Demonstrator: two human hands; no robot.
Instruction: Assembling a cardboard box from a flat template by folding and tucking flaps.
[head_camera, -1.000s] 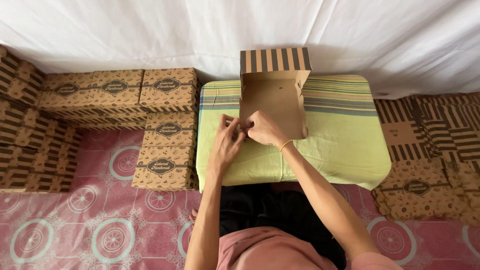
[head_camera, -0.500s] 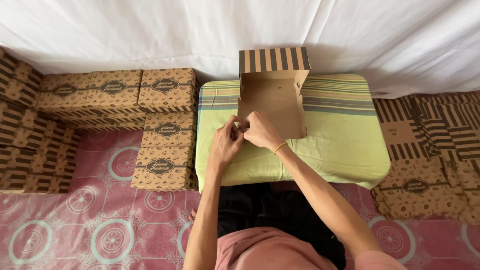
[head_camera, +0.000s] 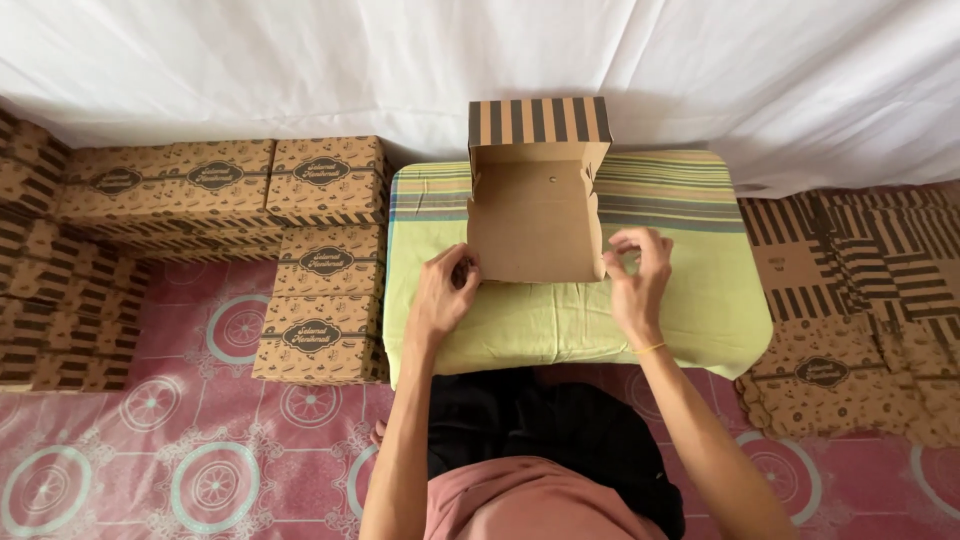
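An open brown cardboard box (head_camera: 535, 215) with a black-striped raised lid lies on a low table covered with a green striped cloth (head_camera: 690, 320). My left hand (head_camera: 442, 298) is curled on the box's near left corner, its fingertips on the left wall. At the near right corner, my right hand (head_camera: 636, 282) pinches the right wall's edge between thumb and fingers. A thin yellow band circles my right wrist. The box is empty inside.
Folded printed brown boxes are stacked at the left (head_camera: 322, 262) and far left (head_camera: 50, 270). Flat unfolded striped box blanks (head_camera: 860, 290) are piled at the right. A white sheet (head_camera: 300, 60) hangs behind. A pink patterned mat (head_camera: 200, 470) covers the floor.
Both hands were together at the box's near left corner. My right hand has moved across to the near right corner, while my left hand stays at the left.
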